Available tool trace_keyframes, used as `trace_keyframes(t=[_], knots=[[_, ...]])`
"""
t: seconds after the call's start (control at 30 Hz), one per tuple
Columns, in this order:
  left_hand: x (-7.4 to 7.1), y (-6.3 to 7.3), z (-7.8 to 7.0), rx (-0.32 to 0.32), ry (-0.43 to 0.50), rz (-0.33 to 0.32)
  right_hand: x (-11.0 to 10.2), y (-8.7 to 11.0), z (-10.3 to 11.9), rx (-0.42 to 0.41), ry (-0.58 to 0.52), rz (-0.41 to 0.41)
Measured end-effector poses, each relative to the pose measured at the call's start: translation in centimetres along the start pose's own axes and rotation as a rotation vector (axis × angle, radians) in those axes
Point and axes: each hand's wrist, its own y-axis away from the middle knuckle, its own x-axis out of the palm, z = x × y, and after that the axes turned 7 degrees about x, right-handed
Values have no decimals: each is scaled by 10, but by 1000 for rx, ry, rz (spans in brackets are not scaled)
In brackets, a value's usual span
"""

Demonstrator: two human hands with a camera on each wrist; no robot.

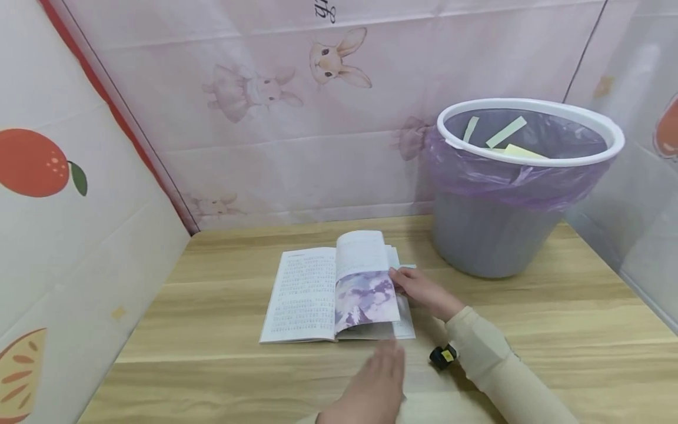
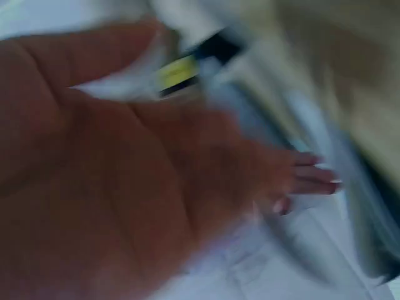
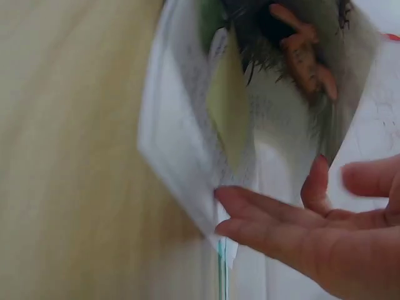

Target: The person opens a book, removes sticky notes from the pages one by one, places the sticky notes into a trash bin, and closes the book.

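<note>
An open book [image 1: 304,294] lies on the table, its right-hand pages raised and bowed. My right hand [image 1: 421,288] is at their outer edge and holds a lifted page [image 1: 365,297] with a purple picture between thumb and forefinger. The other fingers [image 3: 269,215] reach straight against the pages below. In the right wrist view, a pale yellow slip [image 3: 228,106] shows between the parted pages, near an orange animal picture. My left hand [image 1: 373,377] is in front of the book, blurred, with fingers extended and nothing seen in it.
A grey bin [image 1: 477,229] with a purple liner and white rim stands at the back right; pale yellow and green paper pieces [image 1: 507,132] lie inside. A black wrist camera [image 1: 442,357] is on my right wrist. Printed sheets cover the walls behind and beside the wooden table [image 1: 212,377].
</note>
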Motion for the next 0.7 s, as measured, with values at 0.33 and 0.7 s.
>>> trace_keyframes(t=[0.33,0.7], knots=[[10,-10,30,-400,-66,-164,2,11,-3,-238,498,104],[9,-9,72,-371,68,-103,15,20,-3,-281,673,143]])
